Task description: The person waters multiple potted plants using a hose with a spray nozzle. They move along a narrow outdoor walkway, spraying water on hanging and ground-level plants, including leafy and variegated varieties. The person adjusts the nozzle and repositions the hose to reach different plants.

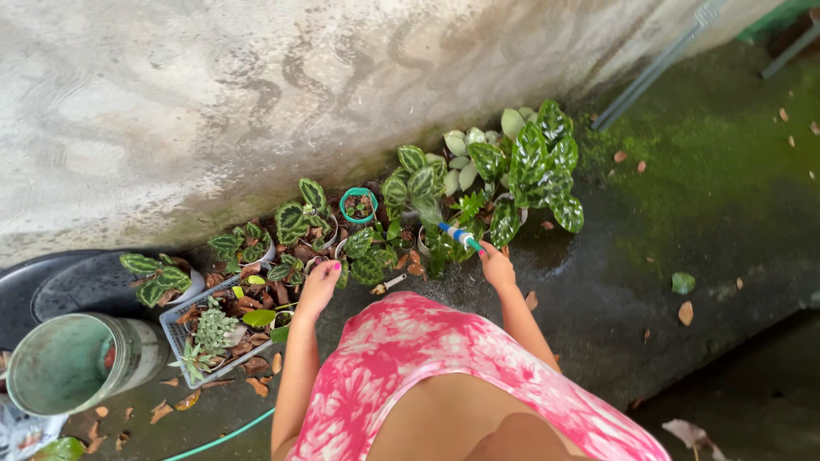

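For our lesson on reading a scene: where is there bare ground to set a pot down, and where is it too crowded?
Bare wet concrete lies right of the right hand, between the large-leaved plant and the mossy patch. It is crowded along the wall: small pots and a tray by the left hand, with a bucket beyond.

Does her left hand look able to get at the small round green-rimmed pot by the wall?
Probably yes: the left hand hovers open just short of the green-rimmed pot, with only low leaves between.

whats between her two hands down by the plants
In the head view, small pots of striped-leaf plants and a small white-handled tool on the ground lie between the left hand and the right hand, which holds the hose nozzle.
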